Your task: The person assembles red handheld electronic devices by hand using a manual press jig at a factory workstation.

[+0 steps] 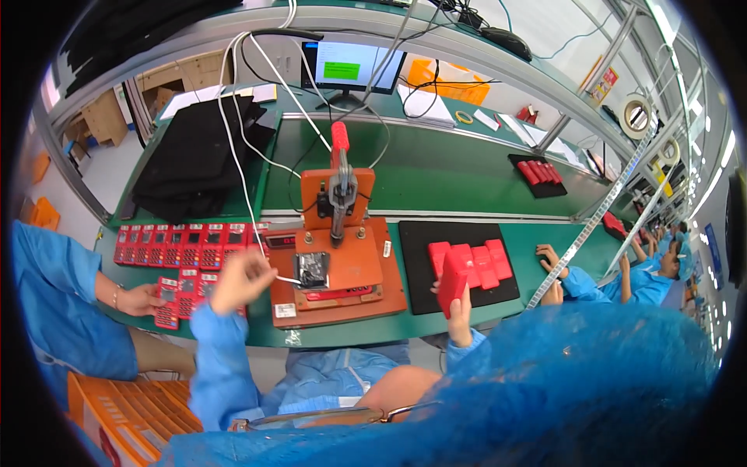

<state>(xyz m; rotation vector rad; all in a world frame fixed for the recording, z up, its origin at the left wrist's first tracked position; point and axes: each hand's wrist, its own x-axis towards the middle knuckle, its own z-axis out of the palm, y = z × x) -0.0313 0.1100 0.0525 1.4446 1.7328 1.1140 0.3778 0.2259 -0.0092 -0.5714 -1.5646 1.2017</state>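
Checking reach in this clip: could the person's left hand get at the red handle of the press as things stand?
Probably yes: the left hand hovers just left of the orange press fixture, and nothing stands between it and the red handle above.

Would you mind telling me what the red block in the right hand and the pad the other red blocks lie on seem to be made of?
The red block, held in the right hand, looks like moulded plastic: uniform colour, rounded edges, a soft sheen. The black pad under the other red blocks looks like foam or rubber: flat, matte, no glare. Neither is certain from this view.
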